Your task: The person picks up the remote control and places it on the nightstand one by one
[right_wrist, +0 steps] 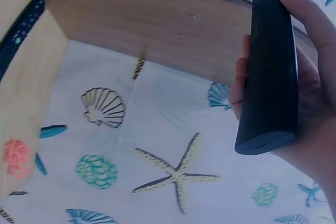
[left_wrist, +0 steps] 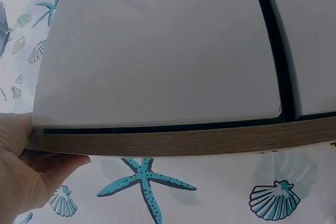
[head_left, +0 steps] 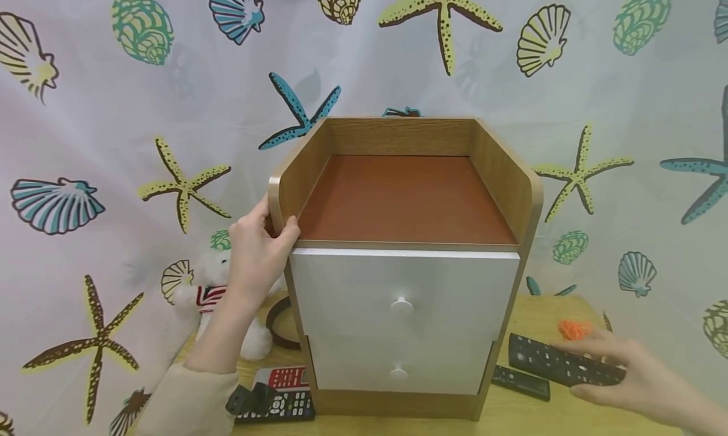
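A small wooden cabinet [head_left: 400,199] with two white drawers [head_left: 364,297] stands in the middle of the head view. My left hand [head_left: 256,246] grips the front edge of its left side panel, thumb on the inner side. In the left wrist view that hand [left_wrist: 26,166] holds the panel's wooden edge [left_wrist: 184,141]. To the right of the cabinet, my right hand [head_left: 620,366] holds a black remote control [head_left: 563,360] above the table. The right wrist view shows the remote [right_wrist: 270,72] between the thumb and fingers. Another black remote [head_left: 520,382] lies on the table below it.
Left of the cabinet are a white plush toy [head_left: 256,341], a dark brown ring-shaped band [head_left: 279,322], a red calculator-like device [head_left: 287,378] and a black remote with many buttons [head_left: 290,407]. An orange tangled bundle [head_left: 574,329] lies at the right. A patterned curtain [head_left: 370,63] hangs behind.
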The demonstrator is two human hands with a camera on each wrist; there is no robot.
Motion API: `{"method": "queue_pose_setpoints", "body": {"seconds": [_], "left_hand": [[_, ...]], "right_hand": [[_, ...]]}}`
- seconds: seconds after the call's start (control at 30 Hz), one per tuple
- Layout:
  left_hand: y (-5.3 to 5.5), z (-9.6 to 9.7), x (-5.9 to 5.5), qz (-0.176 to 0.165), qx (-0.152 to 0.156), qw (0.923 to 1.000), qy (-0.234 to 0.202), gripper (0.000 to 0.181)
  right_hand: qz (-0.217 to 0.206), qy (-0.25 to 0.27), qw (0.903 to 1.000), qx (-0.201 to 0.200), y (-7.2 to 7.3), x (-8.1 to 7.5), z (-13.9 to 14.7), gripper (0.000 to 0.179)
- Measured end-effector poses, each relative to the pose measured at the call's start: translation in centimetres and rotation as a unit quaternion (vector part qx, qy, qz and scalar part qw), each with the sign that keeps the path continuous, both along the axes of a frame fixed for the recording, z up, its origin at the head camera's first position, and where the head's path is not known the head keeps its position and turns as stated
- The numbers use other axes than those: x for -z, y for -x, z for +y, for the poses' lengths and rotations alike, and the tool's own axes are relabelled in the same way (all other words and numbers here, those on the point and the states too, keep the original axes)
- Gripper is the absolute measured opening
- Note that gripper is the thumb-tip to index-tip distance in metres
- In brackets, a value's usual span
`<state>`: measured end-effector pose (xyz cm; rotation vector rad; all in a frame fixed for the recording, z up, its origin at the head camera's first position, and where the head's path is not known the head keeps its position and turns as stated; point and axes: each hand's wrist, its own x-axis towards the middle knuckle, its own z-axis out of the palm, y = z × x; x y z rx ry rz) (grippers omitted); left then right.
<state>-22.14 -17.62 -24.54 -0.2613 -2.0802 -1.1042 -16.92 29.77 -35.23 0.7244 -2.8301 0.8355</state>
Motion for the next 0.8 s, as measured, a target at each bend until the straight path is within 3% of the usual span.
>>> {"method": "queue_pose_setpoints", "body": {"seconds": [0.2, 0.43, 0.63, 0.8], "left_hand": [[-0.1, 0.1, -0.1, 0.002, -0.011, 0.9999, 0.004, 0.023], [0.0, 0.2, 0.0, -0.003, -0.008, 0.9999, -0.006, 0.021], [0.1, 0.1, 0.0, -0.009, -0.017, 0.9998, 0.000, 0.021], [0.2, 0.1, 0.0, -0.004, -0.015, 0.9999, -0.002, 0.020]], "right_hand": [[0.056, 0.017, 0.9980, -0.025, -0.5, -2.4, -1.1, 0.054], [0.017, 0.063, 0.9912, -0.116, -1.2, -5.7, -2.8, 0.055], [0.025, 0.064, 0.9858, -0.153, -1.4, -8.2, -4.9, 0.057], [0.021, 0.047, 0.9856, -0.161, -1.2, -10.5, -7.0, 0.054]]}}
